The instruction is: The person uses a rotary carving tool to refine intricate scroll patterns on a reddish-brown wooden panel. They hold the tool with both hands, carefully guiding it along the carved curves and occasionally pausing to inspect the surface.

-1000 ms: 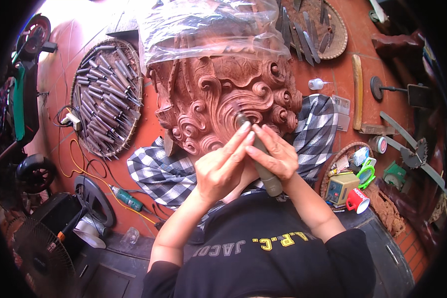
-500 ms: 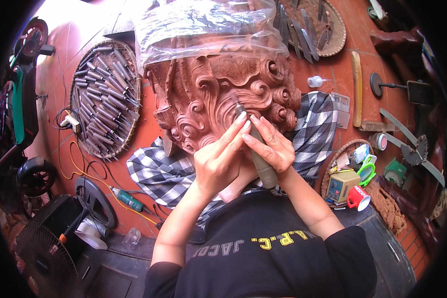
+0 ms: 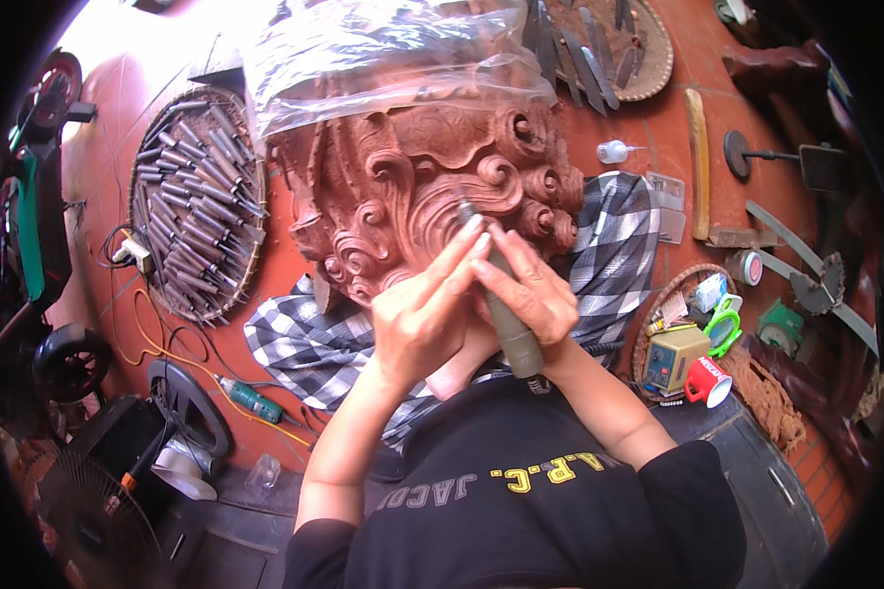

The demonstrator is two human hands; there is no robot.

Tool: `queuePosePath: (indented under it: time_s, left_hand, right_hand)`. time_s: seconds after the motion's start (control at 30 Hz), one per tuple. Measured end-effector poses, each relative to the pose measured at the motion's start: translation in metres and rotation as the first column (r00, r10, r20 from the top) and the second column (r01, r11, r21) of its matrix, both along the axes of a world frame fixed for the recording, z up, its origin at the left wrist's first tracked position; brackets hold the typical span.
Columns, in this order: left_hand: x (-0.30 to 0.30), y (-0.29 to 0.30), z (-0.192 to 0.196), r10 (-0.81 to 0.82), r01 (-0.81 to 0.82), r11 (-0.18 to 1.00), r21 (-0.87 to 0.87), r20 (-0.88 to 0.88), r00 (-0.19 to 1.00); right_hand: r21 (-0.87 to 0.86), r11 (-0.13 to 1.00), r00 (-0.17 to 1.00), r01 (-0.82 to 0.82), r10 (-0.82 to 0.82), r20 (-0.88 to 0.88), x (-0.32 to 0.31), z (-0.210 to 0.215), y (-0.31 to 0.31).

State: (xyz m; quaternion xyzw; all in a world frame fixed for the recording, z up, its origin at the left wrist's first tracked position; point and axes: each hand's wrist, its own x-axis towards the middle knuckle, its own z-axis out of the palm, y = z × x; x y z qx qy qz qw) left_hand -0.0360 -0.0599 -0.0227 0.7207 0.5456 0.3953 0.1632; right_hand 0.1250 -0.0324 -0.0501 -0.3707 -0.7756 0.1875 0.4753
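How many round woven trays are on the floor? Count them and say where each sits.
3. One tray of chisels lies left of the carving, one at the top right behind it, and one basket tray at the right beside the red mug. Others may be hidden.

The grey rotary carving tool [image 3: 506,319], tilted, touches with its tip the reddish carved wooden sculpture [image 3: 413,196].

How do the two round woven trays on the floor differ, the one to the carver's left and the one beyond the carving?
The left woven tray shows whole and is packed with many slim chisels in rows. The far woven tray is cut off by the picture's top edge and holds fewer, broader blades. Both are round, woven, hold carving tools and lie on the red floor.
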Motion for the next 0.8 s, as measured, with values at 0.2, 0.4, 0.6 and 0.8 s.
queuePosePath:
  time_s: [0.2,0.4,0.6,0.8]
  left_hand:
    - [-0.001,-0.019,0.010,0.088,-0.086,0.996,0.034,-0.070,0.994]
    - [0.018,-0.019,0.020,0.035,-0.032,0.992,-0.124,0.020,0.999]
    - [0.026,-0.015,0.009,-0.066,0.066,0.995,-0.069,0.011,0.998]
    - [0.072,0.000,0.008,-0.075,0.072,0.990,-0.119,-0.018,0.997]
  right_hand:
    - [-0.042,0.985,0.984,-0.167,0.164,-0.069,0.000,0.007,-0.004]
    - [-0.035,0.991,0.990,-0.133,0.131,-0.050,0.016,-0.004,-0.010]
    - [-0.123,0.979,0.974,-0.164,0.141,-0.176,0.037,-0.008,-0.010]
    - [-0.686,0.700,0.933,-0.199,-0.080,-0.352,0.083,0.024,0.014]
